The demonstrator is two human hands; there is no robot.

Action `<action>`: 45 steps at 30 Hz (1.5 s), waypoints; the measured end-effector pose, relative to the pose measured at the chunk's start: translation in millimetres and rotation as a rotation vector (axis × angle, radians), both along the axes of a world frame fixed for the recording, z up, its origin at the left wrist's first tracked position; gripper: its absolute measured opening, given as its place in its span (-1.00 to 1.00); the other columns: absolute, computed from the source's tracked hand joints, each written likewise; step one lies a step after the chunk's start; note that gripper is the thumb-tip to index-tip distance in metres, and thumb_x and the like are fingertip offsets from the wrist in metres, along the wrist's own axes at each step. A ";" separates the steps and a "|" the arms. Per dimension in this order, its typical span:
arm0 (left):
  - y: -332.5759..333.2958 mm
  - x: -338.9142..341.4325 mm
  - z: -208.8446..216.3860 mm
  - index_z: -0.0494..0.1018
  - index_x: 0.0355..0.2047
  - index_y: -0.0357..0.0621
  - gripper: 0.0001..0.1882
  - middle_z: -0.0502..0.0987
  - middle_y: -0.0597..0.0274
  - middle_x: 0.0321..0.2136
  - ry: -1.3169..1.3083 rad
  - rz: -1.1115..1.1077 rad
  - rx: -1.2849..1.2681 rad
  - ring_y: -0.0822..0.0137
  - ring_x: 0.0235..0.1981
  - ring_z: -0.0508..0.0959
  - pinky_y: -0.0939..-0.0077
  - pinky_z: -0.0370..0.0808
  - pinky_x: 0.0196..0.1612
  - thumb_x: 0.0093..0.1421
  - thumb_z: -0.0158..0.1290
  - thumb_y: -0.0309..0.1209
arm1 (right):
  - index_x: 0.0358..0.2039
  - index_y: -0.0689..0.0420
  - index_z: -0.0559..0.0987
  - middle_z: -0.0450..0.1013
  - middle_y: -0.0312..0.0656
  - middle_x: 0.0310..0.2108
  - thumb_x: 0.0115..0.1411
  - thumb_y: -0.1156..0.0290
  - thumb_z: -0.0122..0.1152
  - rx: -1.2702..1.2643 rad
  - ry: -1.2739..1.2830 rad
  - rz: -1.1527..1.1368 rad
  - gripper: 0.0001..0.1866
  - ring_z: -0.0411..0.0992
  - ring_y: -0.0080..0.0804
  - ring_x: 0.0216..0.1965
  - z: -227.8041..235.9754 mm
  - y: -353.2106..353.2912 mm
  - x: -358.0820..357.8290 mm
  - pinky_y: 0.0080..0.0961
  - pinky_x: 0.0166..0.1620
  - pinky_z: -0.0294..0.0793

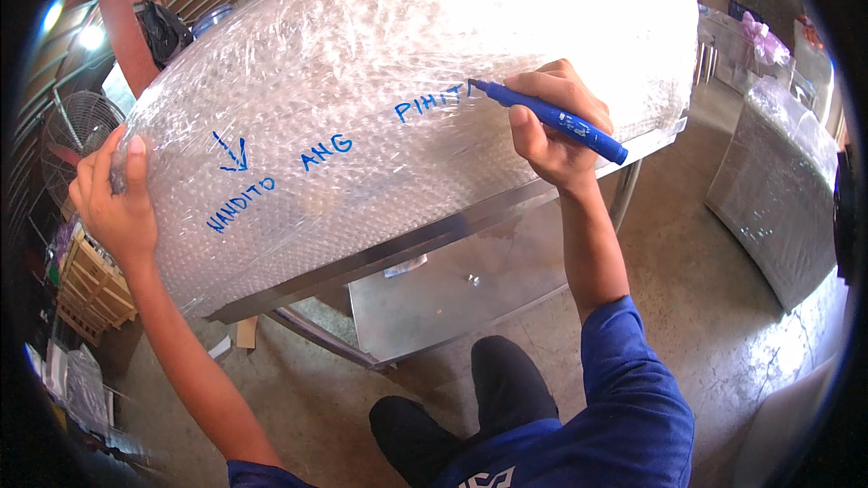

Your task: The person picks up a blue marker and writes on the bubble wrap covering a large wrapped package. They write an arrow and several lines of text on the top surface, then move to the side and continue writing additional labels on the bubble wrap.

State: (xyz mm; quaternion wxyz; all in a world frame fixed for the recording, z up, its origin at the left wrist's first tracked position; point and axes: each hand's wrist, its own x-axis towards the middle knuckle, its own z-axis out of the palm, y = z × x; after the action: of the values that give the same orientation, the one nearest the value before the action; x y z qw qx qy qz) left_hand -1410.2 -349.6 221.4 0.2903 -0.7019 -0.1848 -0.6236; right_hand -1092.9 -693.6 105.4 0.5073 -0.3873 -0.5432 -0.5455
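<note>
A large bulky item wrapped in bubble wrap and clear film point(307, 190) lies on a metal table point(380, 258). My right hand point(561, 122) grips a blue marker point(565, 122), its dark tip touching the wrap at the end of a line of blue handwriting point(327, 152). A blue arrow point(232, 154) pointing down is drawn above the left part of the writing. At the left end of the wrapped item my left hand point(117, 199) rests against the wrap, fingers apart, holding nothing.
The table has a lower metal shelf point(452, 294). At right stands another film-wrapped item point(778, 181). A caged fan point(81, 126), a wooden crate point(90, 285) and a red post point(127, 18) are at left. Cardboard scraps point(246, 334) lie on the floor.
</note>
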 end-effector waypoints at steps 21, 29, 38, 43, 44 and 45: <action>4.6 -0.9 0.4 0.65 0.03 0.08 -0.51 0.58 0.26 -0.14 0.016 0.007 0.029 0.15 -0.03 0.43 0.24 0.36 0.13 0.32 0.09 0.11 | -0.24 0.33 0.63 0.59 -0.07 -0.44 0.21 0.40 0.35 0.035 0.058 0.057 -0.77 0.50 -0.39 -0.45 -9.3 -3.3 6.2 -0.49 -0.35 0.47; 5.7 -1.4 0.5 0.65 0.03 0.09 -0.50 0.57 0.26 -0.12 0.019 0.027 0.023 0.15 -0.01 0.42 0.19 0.35 0.15 0.33 0.07 0.13 | -0.29 0.32 0.64 0.59 -0.06 -0.46 0.14 0.48 0.33 0.026 0.083 0.104 -0.83 0.50 -0.38 -0.46 -8.3 -3.9 2.3 -0.51 -0.36 0.47; 4.8 -1.8 1.5 0.65 0.02 0.09 -0.53 0.58 0.27 -0.14 0.015 0.011 0.047 0.16 -0.03 0.44 0.26 0.37 0.12 0.31 0.12 0.10 | -0.25 0.33 0.62 0.58 -0.05 -0.46 0.17 0.48 0.31 0.058 0.090 0.126 -0.81 0.50 -0.38 -0.46 -9.1 -4.1 6.4 -0.48 -0.36 0.49; 1.1 -0.2 0.9 0.66 0.01 0.10 -0.54 0.58 0.27 -0.13 0.006 -0.005 0.011 0.16 -0.03 0.44 0.25 0.37 0.12 0.30 0.13 0.09 | -0.17 0.34 0.58 0.59 -0.03 -0.39 0.24 0.42 0.31 0.023 0.097 0.117 -0.75 0.53 -0.36 -0.42 -15.2 -6.5 11.2 -0.45 -0.33 0.54; -0.1 0.0 0.9 0.66 0.01 0.10 -0.54 0.58 0.27 -0.13 0.005 -0.011 0.006 0.16 -0.02 0.44 0.25 0.37 0.13 0.29 0.14 0.09 | -0.15 0.34 0.57 0.58 -0.03 -0.38 0.26 0.40 0.30 0.034 0.124 0.166 -0.74 0.54 -0.36 -0.42 -16.9 -5.8 11.1 -0.45 -0.32 0.55; -1.4 0.2 0.9 0.66 0.01 0.10 -0.54 0.58 0.27 -0.13 0.001 -0.006 0.009 0.16 -0.01 0.44 0.24 0.37 0.13 0.29 0.14 0.08 | -0.15 0.34 0.56 0.58 -0.03 -0.37 0.27 0.39 0.29 0.056 0.173 0.214 -0.73 0.55 -0.37 -0.41 -19.1 -5.6 10.2 -0.45 -0.32 0.56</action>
State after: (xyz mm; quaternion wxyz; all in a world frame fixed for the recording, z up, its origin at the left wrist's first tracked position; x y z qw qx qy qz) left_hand -1410.0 -351.0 222.3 0.2916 -0.7015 -0.1796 -0.6250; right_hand -1082.7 -699.3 86.3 0.6181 -0.3585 -0.5201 -0.4679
